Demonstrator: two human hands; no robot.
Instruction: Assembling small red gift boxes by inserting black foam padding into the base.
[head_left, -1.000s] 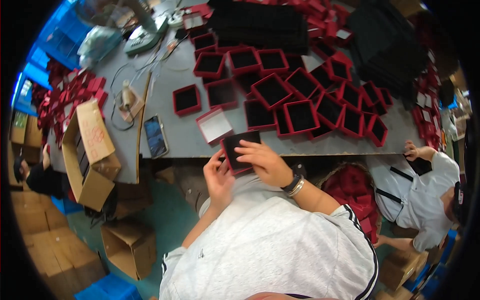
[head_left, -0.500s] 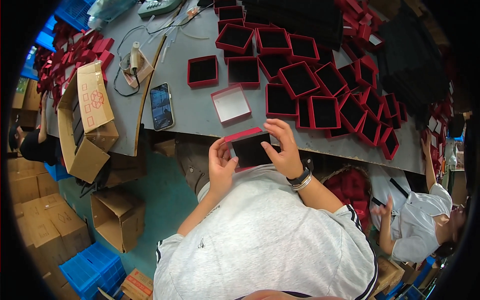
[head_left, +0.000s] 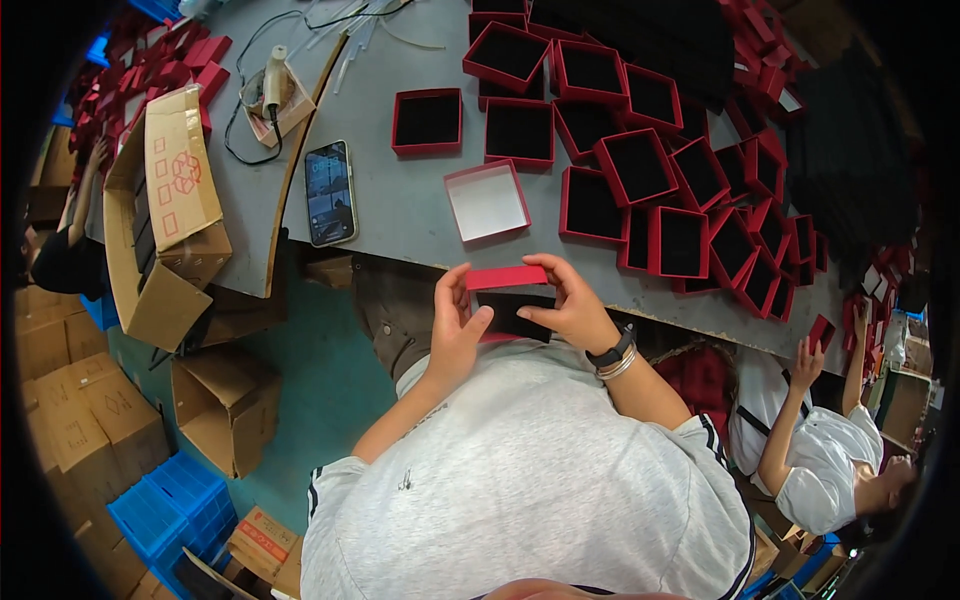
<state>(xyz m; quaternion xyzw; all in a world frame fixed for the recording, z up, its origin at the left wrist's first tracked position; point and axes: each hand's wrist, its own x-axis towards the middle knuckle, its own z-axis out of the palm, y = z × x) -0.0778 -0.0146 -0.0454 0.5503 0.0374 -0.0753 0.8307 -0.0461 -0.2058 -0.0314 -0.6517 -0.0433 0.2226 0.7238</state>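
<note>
Grey worktable (head_left: 400, 215) packed with red boxes at 1 o'clock. Both hands, left hand (head_left: 452, 335) and right hand (head_left: 572, 312), grip a red box (head_left: 507, 277), probably seating its black liner; next it needs pressing flat.

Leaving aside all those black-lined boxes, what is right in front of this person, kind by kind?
red box, held: 1
white-lined tray: 1
phone: 1
Total: 3

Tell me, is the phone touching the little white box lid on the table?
Apart. The head view shows the phone lying left of the white-lined lid, with a plain strip of bare grey table between them.
</note>
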